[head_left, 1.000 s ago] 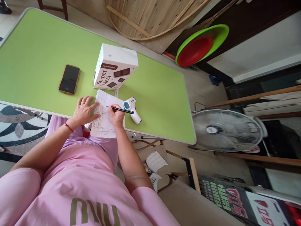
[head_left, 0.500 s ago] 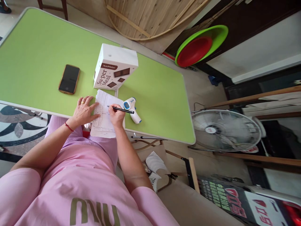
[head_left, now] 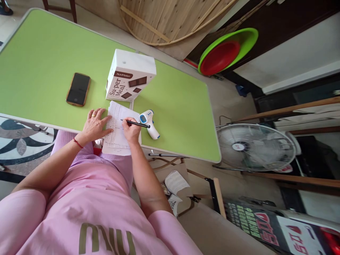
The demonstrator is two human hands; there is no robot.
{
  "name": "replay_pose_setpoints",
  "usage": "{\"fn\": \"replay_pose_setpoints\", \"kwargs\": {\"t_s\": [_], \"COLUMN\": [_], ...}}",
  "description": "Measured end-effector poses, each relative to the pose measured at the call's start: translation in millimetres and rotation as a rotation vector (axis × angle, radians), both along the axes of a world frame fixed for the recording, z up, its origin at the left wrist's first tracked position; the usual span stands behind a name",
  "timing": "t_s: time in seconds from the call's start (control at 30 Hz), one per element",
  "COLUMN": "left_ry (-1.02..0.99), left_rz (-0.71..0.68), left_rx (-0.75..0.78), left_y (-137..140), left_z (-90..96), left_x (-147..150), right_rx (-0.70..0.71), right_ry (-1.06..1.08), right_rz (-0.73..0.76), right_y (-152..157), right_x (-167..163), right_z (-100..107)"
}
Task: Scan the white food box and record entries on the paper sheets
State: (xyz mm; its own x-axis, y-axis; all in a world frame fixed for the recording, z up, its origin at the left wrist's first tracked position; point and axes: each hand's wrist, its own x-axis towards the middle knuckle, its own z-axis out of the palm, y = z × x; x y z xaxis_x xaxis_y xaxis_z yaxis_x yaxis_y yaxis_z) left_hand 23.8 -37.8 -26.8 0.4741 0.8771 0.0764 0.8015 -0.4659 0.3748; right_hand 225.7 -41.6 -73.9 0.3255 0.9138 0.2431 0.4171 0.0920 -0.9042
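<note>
A black pen is gripped in my right hand, its tip on the paper. The sheets of paper carry dense handwriting and overhang the table's near edge. My left hand lies flat with fingers spread, the thumb and a fingertip touching the paper's left side. Just right of my right hand rests a white and blue infrared thermometer. Behind the paper stands a white box printed "Super Meal". A phone in a brown case lies beyond my left hand.
The green folding table has a pale metal rim. On the right stand a large fan and green and red basins. A folding chair with papers is beside me. A round wooden board leans behind the table.
My right hand and the pen have shifted very slightly, the pen's back end a little to the left. My left hand, the box, phone and thermometer stay where they were.
</note>
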Motion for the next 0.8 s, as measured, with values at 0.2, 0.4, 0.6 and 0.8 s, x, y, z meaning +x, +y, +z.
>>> {"fn": "replay_pose_setpoints", "kwargs": {"t_s": [0.2, 0.4, 0.6, 0.8], "left_ry": [-0.012, 0.005, 0.034, 0.03], "left_rz": [0.002, 0.009, 0.005, 0.003], "left_rx": [0.001, 0.001, -0.007, -0.01], "left_y": [0.8, -0.6, -0.8, -0.9], "left_z": [-2.0, 1.2, 4.5, 4.0], "left_x": [-0.1, 0.8, 1.3, 0.8], "right_rx": [-0.013, -0.004, 0.003, 0.029], "right_ry": [-0.016, -0.02, 0.002, 0.016], "right_rz": [0.015, 0.012, 0.0, 0.016], "right_y": [0.0, 0.2, 0.0, -1.1], "right_x": [0.9, 0.1, 0.1, -0.6], "right_z": [-0.3, -0.4, 1.2, 4.6]}}
